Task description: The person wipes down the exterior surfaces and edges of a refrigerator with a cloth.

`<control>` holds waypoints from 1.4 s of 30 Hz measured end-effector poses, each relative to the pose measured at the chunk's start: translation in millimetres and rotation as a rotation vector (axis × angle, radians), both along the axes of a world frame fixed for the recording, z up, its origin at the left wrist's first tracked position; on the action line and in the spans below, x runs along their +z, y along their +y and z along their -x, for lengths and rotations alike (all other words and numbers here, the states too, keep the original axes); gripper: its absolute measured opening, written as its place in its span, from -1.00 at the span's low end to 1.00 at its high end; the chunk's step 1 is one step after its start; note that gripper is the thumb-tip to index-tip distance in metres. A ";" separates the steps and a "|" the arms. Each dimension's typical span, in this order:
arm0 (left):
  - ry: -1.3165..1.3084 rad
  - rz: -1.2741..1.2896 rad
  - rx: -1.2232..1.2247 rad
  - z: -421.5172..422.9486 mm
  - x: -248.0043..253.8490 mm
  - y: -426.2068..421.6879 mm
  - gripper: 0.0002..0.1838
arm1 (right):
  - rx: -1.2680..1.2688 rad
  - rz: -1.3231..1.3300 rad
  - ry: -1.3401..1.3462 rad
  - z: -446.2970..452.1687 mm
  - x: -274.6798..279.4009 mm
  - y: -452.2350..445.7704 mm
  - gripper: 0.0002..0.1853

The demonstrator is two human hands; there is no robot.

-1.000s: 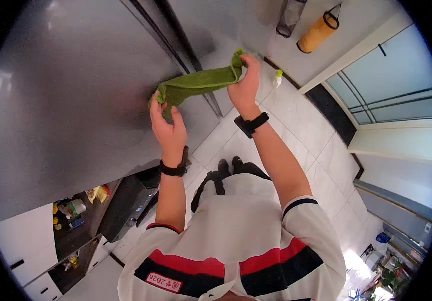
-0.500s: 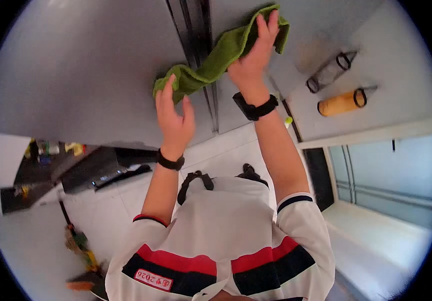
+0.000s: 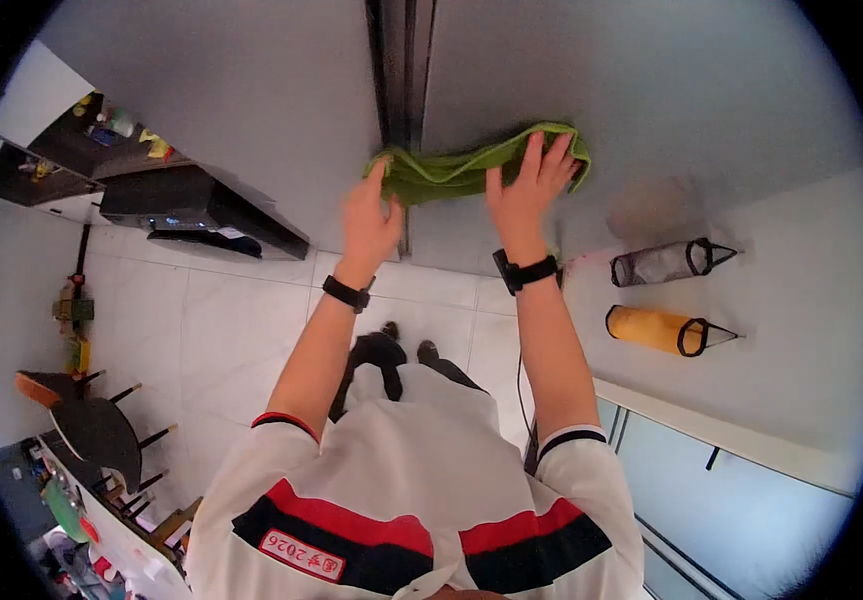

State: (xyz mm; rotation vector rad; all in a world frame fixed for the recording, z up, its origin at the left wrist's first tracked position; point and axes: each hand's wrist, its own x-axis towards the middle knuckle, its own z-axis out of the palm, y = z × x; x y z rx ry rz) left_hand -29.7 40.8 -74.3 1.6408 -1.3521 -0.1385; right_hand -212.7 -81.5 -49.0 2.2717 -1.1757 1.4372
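Note:
A green cloth (image 3: 451, 180) stretches sideways against a grey double-door surface (image 3: 511, 70), across the dark vertical gap between the doors. My left hand (image 3: 369, 228) grips the cloth's left end, its index finger on the upper edge and the thumb lower down. On the right end, my right hand (image 3: 526, 205) holds the cloth against the door, with fingers pointing up over it. Parts of the fingertips are hidden in the folds. Each wrist wears a black band.
Two mesh bag holders, one grey (image 3: 661, 263) and one yellow (image 3: 656, 330), hang on the right wall. At left are a black appliance (image 3: 201, 210) and open shelves (image 3: 91, 120). A dark chair (image 3: 96, 430) stands lower left. A frosted glass door (image 3: 751, 490) is lower right.
Both hands have moved the cloth lower on the doors, and it now lies more level instead of slanting up to the right. The camera view has turned, showing more floor and the chair.

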 end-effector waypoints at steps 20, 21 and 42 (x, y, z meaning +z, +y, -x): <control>-0.032 0.165 -0.079 6.1 66.5 -57.2 -0.18 | -0.006 0.102 -0.004 -18.2 66.0 -6.2 -0.14; 0.010 0.107 -0.089 6.3 61.5 -55.9 -0.18 | -0.008 0.094 0.006 -16.5 63.6 -5.9 -0.14; 0.108 -0.095 0.129 28.3 -79.6 -69.5 -0.18 | 0.201 0.182 0.215 23.9 -54.7 -17.5 -0.41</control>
